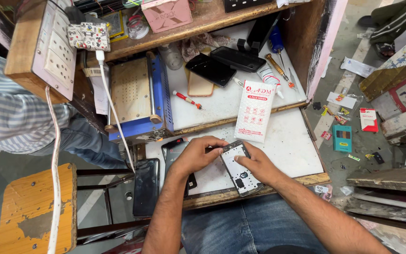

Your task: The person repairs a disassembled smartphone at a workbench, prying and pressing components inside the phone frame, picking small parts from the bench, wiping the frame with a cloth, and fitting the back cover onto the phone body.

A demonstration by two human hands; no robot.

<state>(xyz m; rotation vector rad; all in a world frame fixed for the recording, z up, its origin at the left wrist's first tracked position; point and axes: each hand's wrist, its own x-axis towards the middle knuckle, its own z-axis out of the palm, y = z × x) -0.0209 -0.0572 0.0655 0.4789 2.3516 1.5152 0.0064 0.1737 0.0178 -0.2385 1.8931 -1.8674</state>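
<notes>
bare board [292, 150] right, white packet [254, 110] blocking behind

white-red packet [254, 111] on bench, teal box [342, 138] on floor

Bare forearms, no sleeves showing, above blue denim jeans [250, 226] (slightly faded).

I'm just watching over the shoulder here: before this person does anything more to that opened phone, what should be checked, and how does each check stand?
1. Opened phone held by both hands: ok; left hand at its top, right hand on its side.
2. Phone fully on the white board: not ok; its lower end reaches the front edge.
3. Red-handled screwdriver nearby: ok, on the upper shelf.
4. White packet clear of the phone: ok.
5. Loose screws accounted for: cannot tell.
</notes>
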